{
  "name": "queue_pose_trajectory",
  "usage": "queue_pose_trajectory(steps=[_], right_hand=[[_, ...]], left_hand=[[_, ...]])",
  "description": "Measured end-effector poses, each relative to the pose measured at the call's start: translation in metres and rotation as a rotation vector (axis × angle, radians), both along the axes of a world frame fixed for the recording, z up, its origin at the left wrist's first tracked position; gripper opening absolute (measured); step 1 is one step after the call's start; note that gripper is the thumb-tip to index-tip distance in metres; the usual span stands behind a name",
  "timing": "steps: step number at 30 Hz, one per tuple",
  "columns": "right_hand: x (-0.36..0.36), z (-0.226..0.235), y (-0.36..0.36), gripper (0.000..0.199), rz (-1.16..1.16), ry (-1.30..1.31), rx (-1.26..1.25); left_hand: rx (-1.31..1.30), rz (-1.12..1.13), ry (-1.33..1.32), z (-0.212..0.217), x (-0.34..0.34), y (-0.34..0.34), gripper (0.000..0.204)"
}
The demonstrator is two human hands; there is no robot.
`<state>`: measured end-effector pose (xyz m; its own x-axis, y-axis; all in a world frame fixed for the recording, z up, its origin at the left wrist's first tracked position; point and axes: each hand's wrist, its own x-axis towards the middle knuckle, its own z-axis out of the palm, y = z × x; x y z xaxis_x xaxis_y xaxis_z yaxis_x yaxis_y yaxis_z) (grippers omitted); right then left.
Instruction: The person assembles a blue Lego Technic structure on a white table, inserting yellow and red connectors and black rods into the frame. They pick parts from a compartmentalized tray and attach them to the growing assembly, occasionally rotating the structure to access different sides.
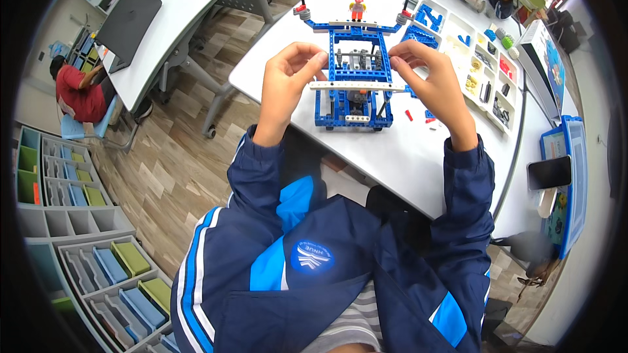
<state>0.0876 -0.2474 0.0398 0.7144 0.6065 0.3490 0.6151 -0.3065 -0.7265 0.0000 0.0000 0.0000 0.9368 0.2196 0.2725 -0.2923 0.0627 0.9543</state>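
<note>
A blue brick-built model [353, 101] stands on a white table [392, 150], between the wearer's two hands and nearer the table's front edge than its far side. The left hand [288, 82] is at the model's left side, thumb and fingers bent toward the blue frame; the right hand [432, 78] mirrors it opposite. Both hands are loosely curled rather than clenched; whether the fingertips grip the frame or merely lie alongside it cannot be told. A pale beam [360, 85] crosses the model and projects past its frame on both sides, its ends near the hands. At the far end, a red toy figure [357, 10] stands upright between two raised outer arms. A strip of white tabletop separates the model's base from the front edge, which slants from the left corner down toward the right; a broader white stretch lies beyond the left hand. Room on the right is narrower: small red pieces [409, 116] lie beside the model, and a compartmented white tray [453, 26] of parts extends past the right hand toward a dark table seam and an upright box [546, 65].
</note>
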Motion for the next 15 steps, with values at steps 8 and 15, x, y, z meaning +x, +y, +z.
queue_pose_trajectory(steps=[8,15], right_hand=[[-0.015,0.001,0.006,0.02,-0.134,-0.12,0.171],[-0.022,0.008,0.018,0.036,-0.099,-0.471,0.015]], left_hand=[[0.13,-0.044,0.064,0.005,0.004,0.012,0.023],[0.139,-0.058,0.079,-0.006,0.002,0.018,0.032]])
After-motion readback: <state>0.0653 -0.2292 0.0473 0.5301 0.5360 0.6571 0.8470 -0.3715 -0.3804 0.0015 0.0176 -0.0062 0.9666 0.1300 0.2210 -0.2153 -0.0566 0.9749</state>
